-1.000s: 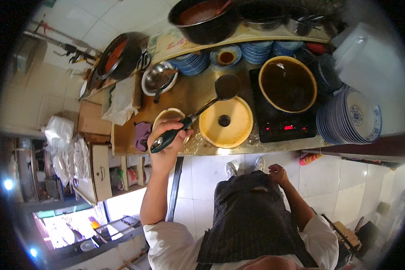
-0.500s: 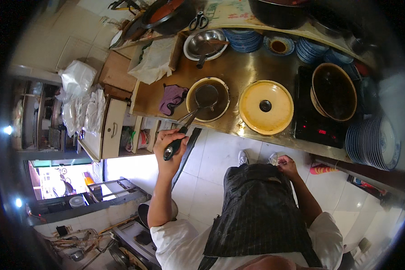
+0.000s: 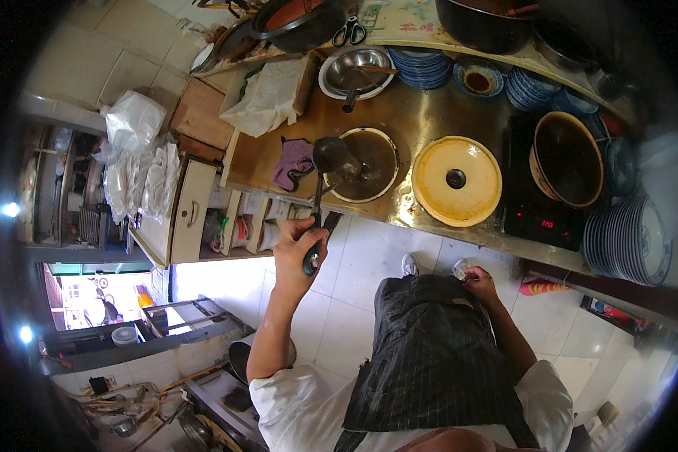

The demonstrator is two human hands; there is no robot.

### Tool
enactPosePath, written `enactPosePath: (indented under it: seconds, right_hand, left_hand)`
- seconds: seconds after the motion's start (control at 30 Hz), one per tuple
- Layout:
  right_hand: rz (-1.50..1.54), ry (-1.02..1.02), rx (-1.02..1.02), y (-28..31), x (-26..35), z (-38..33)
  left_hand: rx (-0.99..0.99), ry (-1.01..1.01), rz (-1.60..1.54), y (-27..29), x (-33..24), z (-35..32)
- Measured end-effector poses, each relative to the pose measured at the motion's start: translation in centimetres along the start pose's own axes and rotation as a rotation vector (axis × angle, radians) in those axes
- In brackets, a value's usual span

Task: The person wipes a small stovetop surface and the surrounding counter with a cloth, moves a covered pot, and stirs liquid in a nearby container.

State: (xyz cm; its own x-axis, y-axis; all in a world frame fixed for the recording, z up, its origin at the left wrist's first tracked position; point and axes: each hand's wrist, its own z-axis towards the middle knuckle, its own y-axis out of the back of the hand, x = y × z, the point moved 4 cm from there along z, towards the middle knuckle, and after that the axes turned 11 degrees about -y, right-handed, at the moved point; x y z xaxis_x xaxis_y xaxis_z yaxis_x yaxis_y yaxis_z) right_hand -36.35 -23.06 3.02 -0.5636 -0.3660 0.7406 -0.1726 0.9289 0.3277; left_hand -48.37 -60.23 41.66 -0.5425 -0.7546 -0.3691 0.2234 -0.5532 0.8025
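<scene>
My left hand (image 3: 297,255) is wrapped round the dark handle of a ladle (image 3: 334,154). The ladle's bowl is tipped over the left part of a round pot (image 3: 395,169), and liquid seems to run from it into the brown liquid there. A thin dark utensil handle rests by the pot's near left rim; its other end is hidden. Down beside my dark striped apron (image 3: 433,339), my right hand (image 3: 479,286) is closed with its fingertips together. I cannot make out what, if anything, it holds.
A purple cloth (image 3: 292,164) lies left of the pot. Right of it are a yellow lid (image 3: 448,154), then a bowl of dark liquid (image 3: 569,162) on a black cooktop (image 3: 521,215). Stacked plates (image 3: 629,245) stand far right. A steel bowl (image 3: 358,69) sits behind.
My left hand has moved slightly right. The ladle has come up out of the pot's middle to its left side and turned to tip. My right hand stays by the apron.
</scene>
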Motion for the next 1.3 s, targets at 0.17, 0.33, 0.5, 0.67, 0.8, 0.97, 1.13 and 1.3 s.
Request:
enactPosePath:
  seconds: [0.17, 0.33, 0.5, 0.67, 0.8, 0.97, 1.13, 1.3]
  right_hand:
    - [0.088, -0.013, 0.035, -0.7, -0.4, 0.1]
    - [0.112, -0.045, 0.038, -1.0, -0.7, 0.2]
    - [0.105, 0.037, 0.007, -1.1, -0.7, 0.9]
    - [0.095, 0.078, 0.023, -1.4, 0.4, 1.1]
    - [0.001, 0.094, -0.062, 0.1, 3.1, 0.2]
    - [0.050, 0.039, -0.129, 0.0, 1.4, 1.3]
    - [0.164, 0.077, -0.177, 0.7, 2.6, 0.2]
    - [0.340, 0.039, -0.077, 0.6, 3.6, 0.5]
  left_hand:
    - [0.227, 0.002, 0.078, -0.1, -0.7, -1.0]
    - [0.331, -0.296, 0.344, -0.6, -1.7, -1.9]
    - [0.436, -0.417, 0.461, -1.6, -2.7, -2.5]
    - [0.453, -0.441, 0.413, -2.4, -2.5, -3.5]
    - [0.521, -0.371, 0.383, -3.5, -3.1, -3.3]
    - [0.244, 0.211, -0.126, -3.2, -3.2, -2.0]
    - [-0.151, -0.044, -0.065, -2.2, -3.8, -0.1]
    - [-0.336, 0.220, -0.539, -3.1, -2.1, 1.1]
